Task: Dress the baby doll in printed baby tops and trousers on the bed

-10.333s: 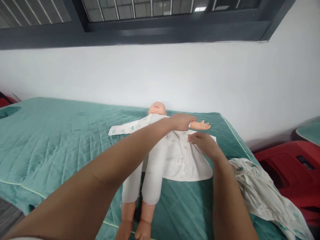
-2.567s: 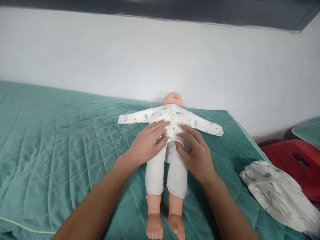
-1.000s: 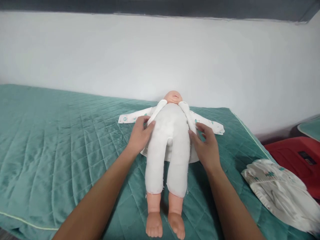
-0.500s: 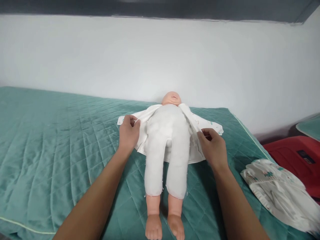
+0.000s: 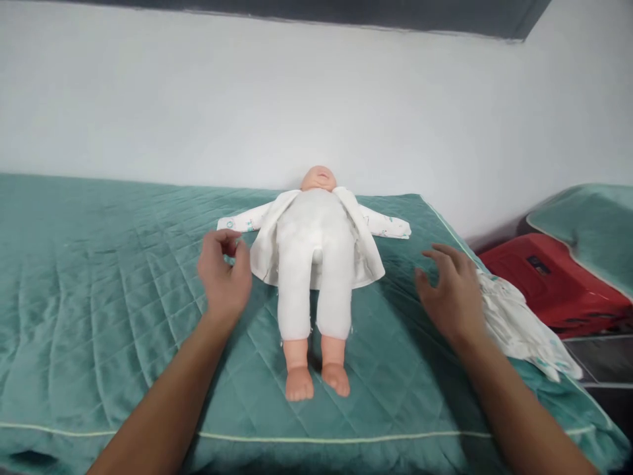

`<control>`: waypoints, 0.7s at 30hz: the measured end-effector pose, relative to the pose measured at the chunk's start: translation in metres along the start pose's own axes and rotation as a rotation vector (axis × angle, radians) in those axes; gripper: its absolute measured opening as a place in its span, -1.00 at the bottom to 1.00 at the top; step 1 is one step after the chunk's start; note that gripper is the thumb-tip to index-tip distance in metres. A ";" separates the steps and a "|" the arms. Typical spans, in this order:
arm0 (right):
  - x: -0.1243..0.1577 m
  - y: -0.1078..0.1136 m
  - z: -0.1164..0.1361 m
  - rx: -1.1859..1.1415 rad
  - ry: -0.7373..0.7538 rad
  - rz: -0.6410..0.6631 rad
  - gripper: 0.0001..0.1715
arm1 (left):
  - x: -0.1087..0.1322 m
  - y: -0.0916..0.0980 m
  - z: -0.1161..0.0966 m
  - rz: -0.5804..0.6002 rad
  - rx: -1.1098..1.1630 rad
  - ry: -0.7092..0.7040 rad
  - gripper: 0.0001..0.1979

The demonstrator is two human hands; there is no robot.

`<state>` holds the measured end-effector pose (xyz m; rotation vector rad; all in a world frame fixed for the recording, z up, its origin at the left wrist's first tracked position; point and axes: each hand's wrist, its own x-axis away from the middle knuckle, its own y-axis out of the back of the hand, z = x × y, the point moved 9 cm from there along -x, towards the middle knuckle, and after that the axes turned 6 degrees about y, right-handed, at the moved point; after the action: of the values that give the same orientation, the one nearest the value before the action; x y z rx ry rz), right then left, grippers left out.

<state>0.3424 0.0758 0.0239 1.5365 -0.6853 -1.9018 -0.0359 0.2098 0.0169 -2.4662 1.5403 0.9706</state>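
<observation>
A baby doll (image 5: 316, 227) with a white cloth body lies on its back, feet toward me. Its arms are inside the sleeves of a white patterned jacket (image 5: 367, 260), whose front hangs open to both sides. My left hand (image 5: 225, 270) is just left of the jacket's hem, fingers curved and apart, with nothing in it. My right hand (image 5: 452, 290) hovers over the bed on the right, away from the jacket, fingers spread and holding nothing. Behind it lies a crumpled white patterned garment (image 5: 519, 323), partly hidden by the hand and forearm.
The green quilted bedspread (image 5: 123, 297) has pale piping along its edges. A white wall (image 5: 198, 99) stands behind the doll. Past the bed's right edge are a red plastic object (image 5: 554, 277) and a green cloth-like surface (image 5: 588, 218).
Both hands have let go of the jacket's front edges and moved outward, the right one farther. The jacket flaps now rest beside the doll. The view has shifted to the right.
</observation>
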 end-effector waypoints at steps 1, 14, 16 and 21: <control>0.011 0.014 -0.013 0.038 0.013 0.018 -0.66 | 0.010 0.013 0.003 -0.001 -0.019 -0.006 -0.89; 0.004 0.049 -0.061 -0.245 -0.276 0.428 -0.80 | 0.131 0.035 -0.109 0.569 0.110 -0.425 -0.80; -0.011 0.046 -0.011 -0.385 -0.314 0.511 -0.78 | 0.148 0.011 -0.148 0.749 0.134 -0.503 -0.62; -0.025 0.049 0.100 -0.910 -0.365 0.723 -0.65 | 0.139 -0.010 -0.194 0.760 0.016 -0.628 -0.79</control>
<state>0.2543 0.0624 0.0955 0.3063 -0.3415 -1.5557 0.1047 0.0327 0.0930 -1.2874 2.1790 1.5930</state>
